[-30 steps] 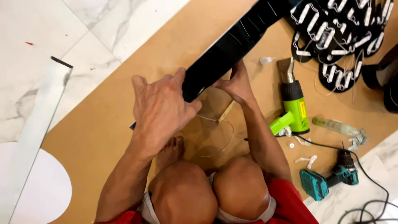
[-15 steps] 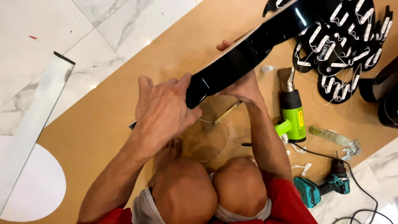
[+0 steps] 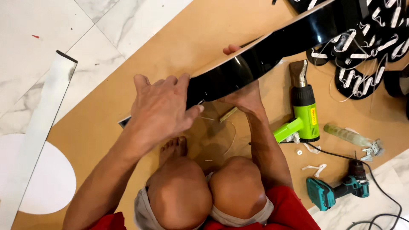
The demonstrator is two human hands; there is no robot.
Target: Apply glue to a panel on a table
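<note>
The person squats on a brown board (image 3: 128, 51) that lies on a white marble floor (image 3: 38, 25), with both bare knees in the near middle of the view. The left hand (image 3: 159, 108) is closed over the near left end of a long glossy black strip (image 3: 272, 53), with the fingers curled over its upper edge and the thumb pointing right below it. The strip runs from this hand up to the far right, and it is raised on its edge above the board. The right hand (image 3: 245, 93) is under and behind the strip, a little to the right of the left hand; one fingertip shows above the strip's far edge, so this hand seems to grip the strip from below, but the palm is mostly hidden. Under the hands, on the board, lies a clear rounded sheet (image 3: 213, 140) and a bare foot (image 3: 172, 147). To the right of the right forearm lies a green and black heat gun (image 3: 303, 115), its nozzle pointing far. Right of it is a small clear bottle (image 3: 346, 135), lying flat. Nearer, at the right, lies a teal cordless drill (image 3: 336, 191). In the far right corner are black letter shapes with white modules (image 3: 366, 47). At the left, a long white strip (image 3: 42, 123) lies on the floor.
</note>
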